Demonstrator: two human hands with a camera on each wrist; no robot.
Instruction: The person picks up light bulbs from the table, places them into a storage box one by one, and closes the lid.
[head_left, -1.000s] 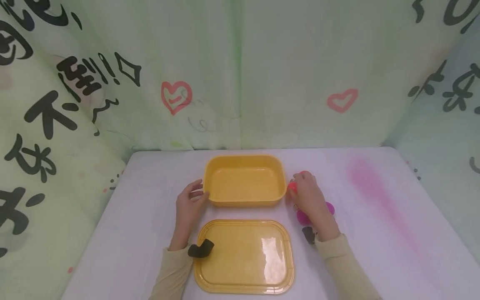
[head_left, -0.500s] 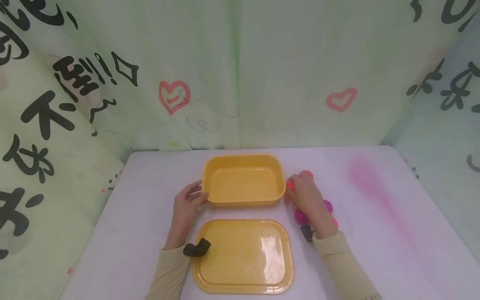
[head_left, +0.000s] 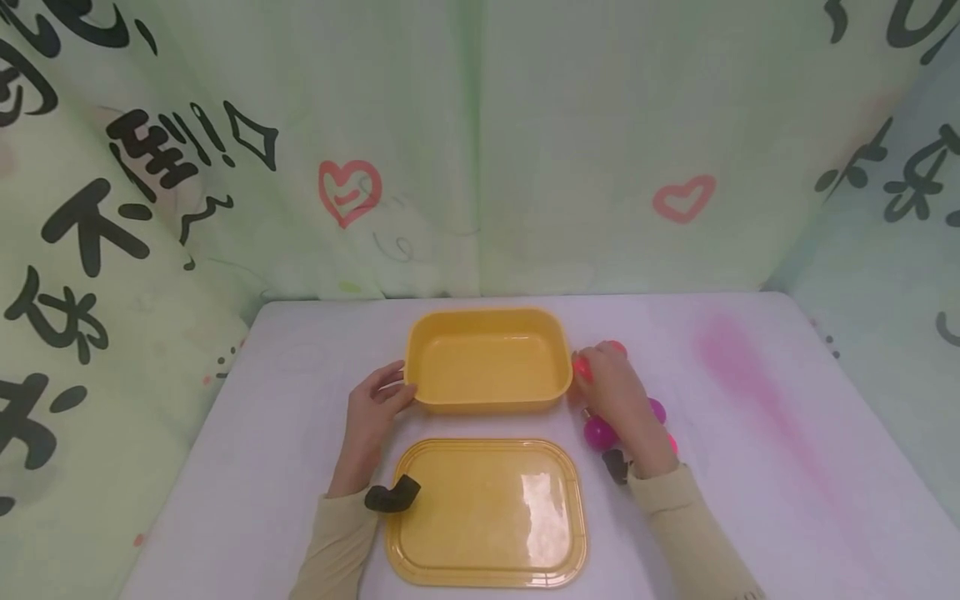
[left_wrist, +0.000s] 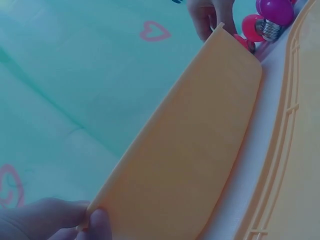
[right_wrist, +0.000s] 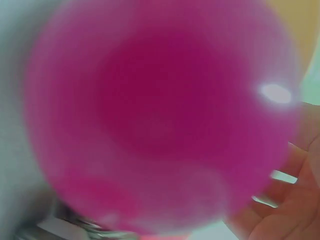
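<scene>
My left hand [head_left: 378, 408] pinches the left end of a yellow plastic box [head_left: 491, 358]. In the left wrist view its thumb [left_wrist: 102, 225] lies on the outer wall, right below the rim. At the box's right end is my right hand [head_left: 615, 383], fingers bent down, with a red light bulb [head_left: 582, 368] between it and the box. I cannot tell whether those fingers grip the bulb or the box's rim. A purple light bulb [head_left: 600, 433] with a metal screw base lies under the right wrist and fills most of the right wrist view.
A flat yellow lid [head_left: 487, 512] lies on the white table [head_left: 750, 500] in front of the box. Another red bulb [head_left: 617, 347], a second purple bulb [head_left: 657, 410] and a pink one [head_left: 672, 443] show around the right hand. A printed curtain [head_left: 525, 125] stands behind.
Both hands stay at the two ends of the box, and the box keeps its place. The view shifts slightly; more of the red bulb beyond the right hand shows than a second ago.
</scene>
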